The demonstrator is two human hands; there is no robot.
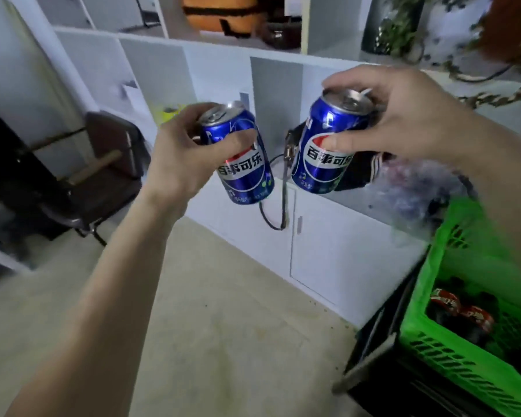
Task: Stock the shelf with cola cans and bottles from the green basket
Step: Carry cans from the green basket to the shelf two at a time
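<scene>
My left hand [181, 158] grips a blue cola can [247, 173] around its upper half, tilted slightly left. My right hand [403, 115] holds a second blue cola can [322, 158] from the top and side, tilted right. Both cans hang in the air in front of the white shelf unit [217, 73]. The green basket [451, 347] stands at the lower right, with dark cola bottles with red labels [460, 311] lying inside it.
A black bag with a strap [286, 176] lies in the shelf compartment behind the cans. White cabinet doors [337, 251] sit below. A dark chair [103, 176] stands at the left. Plants [403, 28] and an orange item [220, 10] occupy upper shelves. Beige floor lies below.
</scene>
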